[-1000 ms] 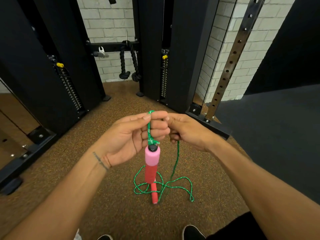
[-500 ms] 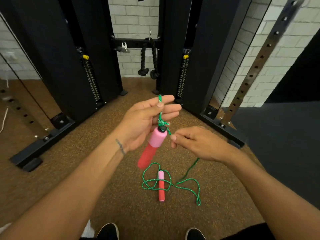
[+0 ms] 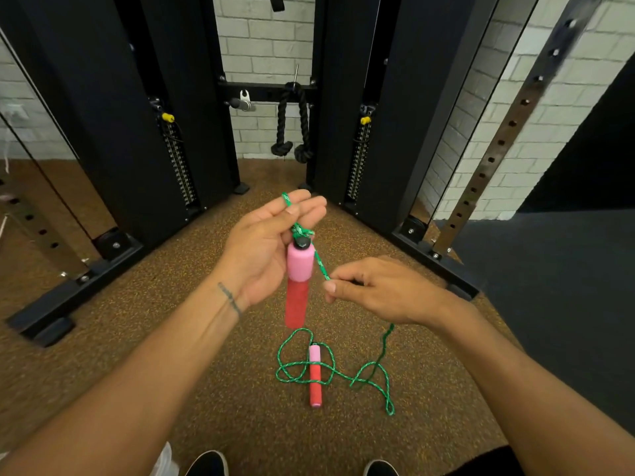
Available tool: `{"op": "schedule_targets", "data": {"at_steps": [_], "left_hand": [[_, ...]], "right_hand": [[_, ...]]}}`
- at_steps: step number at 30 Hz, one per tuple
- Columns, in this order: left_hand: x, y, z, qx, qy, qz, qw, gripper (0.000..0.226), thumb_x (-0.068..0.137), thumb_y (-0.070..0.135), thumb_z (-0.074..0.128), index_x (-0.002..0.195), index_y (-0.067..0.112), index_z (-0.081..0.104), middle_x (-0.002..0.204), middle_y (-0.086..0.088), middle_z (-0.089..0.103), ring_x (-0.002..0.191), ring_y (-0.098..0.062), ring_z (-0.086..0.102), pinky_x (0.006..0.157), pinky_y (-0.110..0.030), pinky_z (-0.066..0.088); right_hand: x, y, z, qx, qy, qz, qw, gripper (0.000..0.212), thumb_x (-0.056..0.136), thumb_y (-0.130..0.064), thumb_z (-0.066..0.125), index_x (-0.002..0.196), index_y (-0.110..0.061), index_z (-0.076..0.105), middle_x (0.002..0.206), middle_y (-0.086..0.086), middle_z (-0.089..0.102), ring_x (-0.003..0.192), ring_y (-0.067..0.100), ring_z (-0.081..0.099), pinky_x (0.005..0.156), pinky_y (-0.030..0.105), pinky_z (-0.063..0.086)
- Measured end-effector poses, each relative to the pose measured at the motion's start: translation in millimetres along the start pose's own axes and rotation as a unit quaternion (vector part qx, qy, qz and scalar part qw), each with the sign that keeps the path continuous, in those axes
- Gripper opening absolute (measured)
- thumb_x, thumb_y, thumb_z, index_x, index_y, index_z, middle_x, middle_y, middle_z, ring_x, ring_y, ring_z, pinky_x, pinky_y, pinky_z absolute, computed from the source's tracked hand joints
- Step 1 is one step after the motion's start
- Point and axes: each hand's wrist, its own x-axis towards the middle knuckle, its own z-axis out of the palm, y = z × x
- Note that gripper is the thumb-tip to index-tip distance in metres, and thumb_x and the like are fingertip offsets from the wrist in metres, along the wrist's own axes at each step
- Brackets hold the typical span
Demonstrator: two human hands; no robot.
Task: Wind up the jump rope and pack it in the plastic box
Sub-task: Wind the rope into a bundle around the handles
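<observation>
Our left hand (image 3: 264, 249) is half open, fingers straight, with a loop of the green rope (image 3: 321, 264) caught over them; one handle (image 3: 298, 283) hangs from it against the palm. Our right hand (image 3: 374, 290) pinches the rope just beside that handle, thumb and forefinger closed on it. From there the rope drops to the floor (image 3: 137, 338), where most of it lies in loose coils around the second handle (image 3: 315, 374), between our shoes (image 3: 206, 463). We judge the winding barely begun: one loop made, the rest to gather. We see no box
</observation>
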Motion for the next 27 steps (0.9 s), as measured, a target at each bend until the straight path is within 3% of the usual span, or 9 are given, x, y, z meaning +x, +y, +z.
{"op": "schedule_targets", "data": {"at_steps": [3,6,9,11,15,18,20,23,27], "left_hand": [[-1,0,-2,0.03,-0.01,-0.006,0.999,0.041,0.1,-0.003,0.041,0.14,0.004,0.046,0.121,-0.014,0.071,0.11,-0.018,0.07,0.088,-0.028,0.054],[-2,-4,-3,0.128,-0.04,-0.019,0.991,0.054,0.096,-0.01,0.041,0.147,0.006,0.035,0.127,-0.015,0.067,0.114,-0.019,0.068,0.097,-0.028,0.052],[-5,-5,-3,0.227,-0.083,-0.028,0.97,0.065,0.093,-0.016,0.041,0.151,0.009,0.027,0.128,-0.011,0.066,0.113,-0.018,0.068,0.104,-0.036,0.048],[-7,-4,-3,0.276,-0.11,-0.029,0.954,0.067,0.092,-0.018,0.039,0.152,0.008,0.025,0.131,-0.01,0.064,0.114,-0.015,0.067,0.103,-0.029,0.049],[-12,-2,-5,0.319,-0.184,-0.054,0.928,0.064,0.089,-0.025,0.036,0.146,0.005,0.038,0.135,-0.01,0.061,0.118,-0.009,0.064,0.104,-0.021,0.045],[-15,-5,-3,0.268,-0.215,-0.077,0.936,0.065,0.086,-0.027,0.037,0.143,0.004,0.044,0.138,-0.012,0.061,0.123,-0.018,0.061,0.108,-0.029,0.043],[-11,-3,-4,0.182,-0.129,-0.072,0.972,0.066,0.083,-0.022,0.042,0.144,0.003,0.042,0.129,-0.011,0.067,0.111,-0.015,0.068,0.101,-0.03,0.046],[-3,11,-14,0.095,-0.042,-0.044,0.994,0.06,0.086,-0.019,0.036,0.143,0.0,0.041,0.122,-0.015,0.071,0.11,-0.019,0.07,0.106,-0.036,0.041],[-2,8,-16,0.111,-0.068,-0.061,0.99,0.059,0.092,-0.019,0.036,0.147,0.003,0.035,0.134,-0.016,0.062,0.118,-0.018,0.065,0.1,-0.026,0.05]], "right_hand": [[1,-4,3,0.015,0.005,-0.013,1.0,0.033,0.098,-0.057,0.044,0.098,-0.035,0.069,0.074,-0.003,0.065,0.067,0.012,0.057,0.066,0.034,0.046],[-3,-12,-2,0.038,0.028,-0.054,0.997,0.031,0.098,-0.053,0.047,0.093,-0.032,0.07,0.076,0.0,0.067,0.071,0.017,0.06,0.068,0.036,0.046],[-7,-13,-10,0.085,0.052,-0.069,0.993,0.029,0.097,-0.044,0.053,0.08,-0.03,0.07,0.068,-0.004,0.062,0.063,0.012,0.054,0.063,0.036,0.041],[-10,-11,-13,0.109,0.072,-0.066,0.989,0.029,0.094,-0.041,0.055,0.074,-0.027,0.07,0.064,-0.004,0.058,0.059,0.005,0.048,0.061,0.032,0.037],[-10,-13,-15,0.153,0.101,-0.08,0.98,0.024,0.096,-0.042,0.055,0.081,-0.026,0.067,0.087,0.005,0.071,0.09,0.024,0.069,0.078,0.049,0.052],[-11,-15,-21,0.22,0.103,-0.092,0.966,0.02,0.101,-0.028,0.053,0.093,-0.014,0.066,0.088,-0.01,0.068,0.086,0.005,0.065,0.077,0.03,0.051],[-13,-14,-24,0.227,0.081,-0.097,0.966,0.018,0.101,-0.022,0.052,0.094,-0.012,0.066,0.085,-0.02,0.065,0.084,-0.004,0.06,0.077,0.018,0.045],[-15,-11,-24,0.184,0.024,-0.094,0.978,0.017,0.1,-0.023,0.055,0.092,-0.014,0.067,0.08,-0.013,0.061,0.079,0.001,0.055,0.073,0.027,0.043],[-11,-16,-20,0.152,-0.011,-0.091,0.984,0.014,0.099,-0.034,0.056,0.09,-0.03,0.066,0.08,-0.02,0.061,0.078,0.003,0.056,0.076,0.033,0.046]]}}
